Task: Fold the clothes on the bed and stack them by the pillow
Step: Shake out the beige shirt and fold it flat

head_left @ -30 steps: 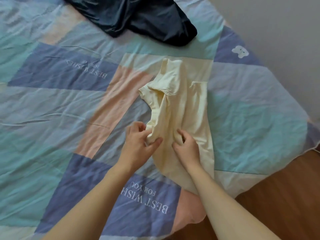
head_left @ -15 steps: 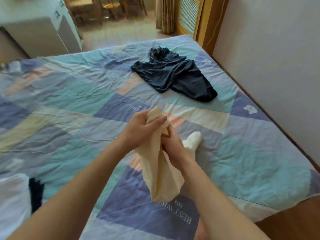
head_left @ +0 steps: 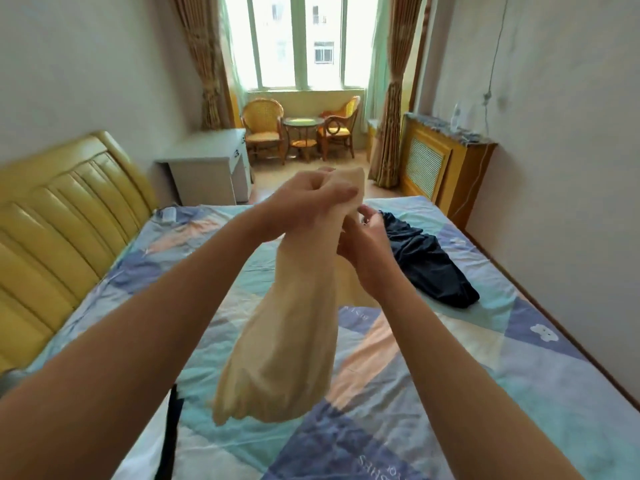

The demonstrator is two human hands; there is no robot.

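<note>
A pale yellow garment (head_left: 287, 344) hangs bunched in the air above the bed (head_left: 467, 393). My left hand (head_left: 308, 206) grips its top end in a fist. Just below and to the right, my right hand (head_left: 363, 240) pinches the cloth, its fingers partly hidden behind the fabric. A dark navy garment (head_left: 426, 261) lies crumpled on the far right part of the patchwork sheet. No pillow can be made out.
A yellow padded headboard (head_left: 59, 216) runs along the left. A black strip of cloth (head_left: 171, 434) shows under my left arm. A white desk (head_left: 211, 174) stands past the bed, a radiator cover (head_left: 446, 168) at the right wall, wicker chairs (head_left: 263, 129) by the window.
Both hands lifted the yellow garment from the sheet to chest height. My head tilted up, bringing the headboard, window and far room into view.
</note>
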